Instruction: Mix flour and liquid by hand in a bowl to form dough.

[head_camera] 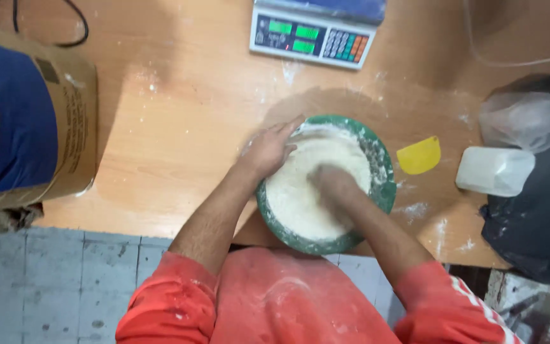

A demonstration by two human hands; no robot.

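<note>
Gripping: left hand (pixel 268 148) cups the far-left rim of the green bowl (pixel 386 191), fingers spread over the edge, steadying it. Right hand (pixel 333 183) is buried in the flour (pixel 300 197), floured over; can't tell if the fingers are curled or flat.

Near: both forearms come up from red sleeves (pixel 173 299) and converge on the bowl. Left elbow is bent, forearm angled up-right; right forearm angled up-left, wrist dropped into the mix.

Bowl sits at the near edge of the wooden table (pixel 179 140), slightly overhanging. Judgement: bowl is rigid, probably light plastic, and slides on the dusted top, so it needs that rim hold. Contents look soft, powdery, sticky once wet.

Beyond, right: yellow scraper (pixel 419 155) just beside the bowl, then a translucent plastic container (pixel 494 171) against a dark bag (pixel 542 223). Far left: large paper sack (pixel 27 114). Far edge: digital scale (pixel 312 37), well apart from the bowl.
</note>
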